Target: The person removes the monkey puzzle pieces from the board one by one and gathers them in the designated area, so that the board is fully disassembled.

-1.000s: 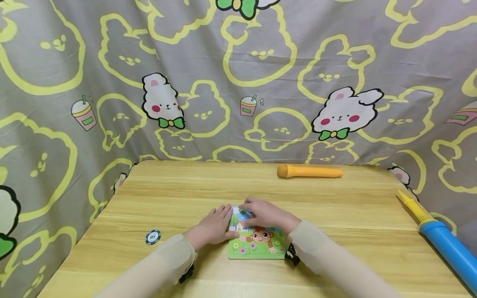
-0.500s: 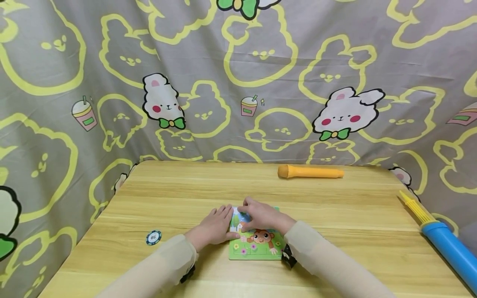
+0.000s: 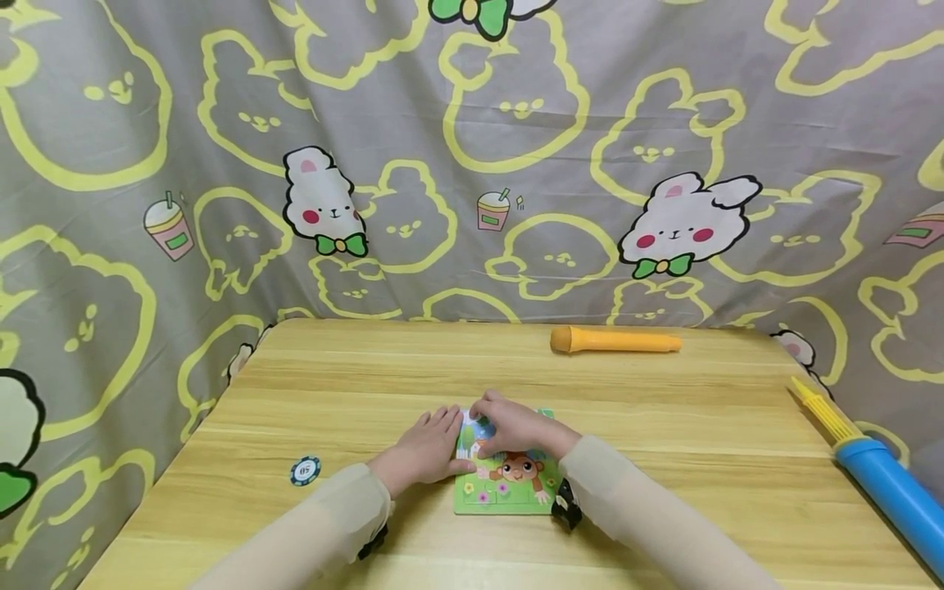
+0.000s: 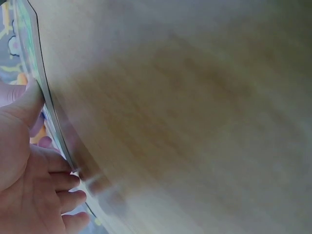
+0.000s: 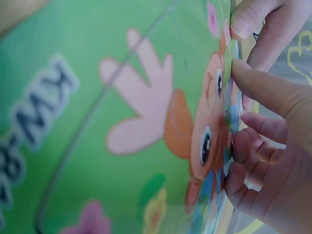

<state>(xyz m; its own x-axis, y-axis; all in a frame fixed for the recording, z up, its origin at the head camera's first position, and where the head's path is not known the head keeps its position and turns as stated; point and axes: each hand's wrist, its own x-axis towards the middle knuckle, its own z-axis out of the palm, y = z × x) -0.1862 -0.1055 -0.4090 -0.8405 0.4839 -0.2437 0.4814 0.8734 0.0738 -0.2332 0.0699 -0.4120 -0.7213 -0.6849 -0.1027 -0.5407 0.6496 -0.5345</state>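
Note:
A small jigsaw puzzle [image 3: 509,496] with a cartoon monkey on green grass lies flat on the table; the right wrist view shows its monkey [image 5: 207,126] close up. Along its left edge rests my left hand [image 3: 420,453], fingers extended forward and thumb over the border. My right hand [image 3: 519,426] reaches across the puzzle's upper part. Its bent fingers and thumb stand apart, their tips on the upper left section with the tree and house. In the right wrist view the right hand [image 5: 287,156] touches the surface with its fingertips, and its palm hides nothing there.
A poker chip [image 3: 306,470] marked 50 lies left of the hands. An orange toy microphone [image 3: 615,339] sits at the table's back. At the right edge lies a blue and yellow pump-like tube [image 3: 885,483]. A patterned curtain [image 3: 413,164] hangs behind the wooden table [image 3: 354,360].
My right hand has shifted slightly left across the puzzle, uncovering a bit of its upper right corner. My left hand stays at the left edge.

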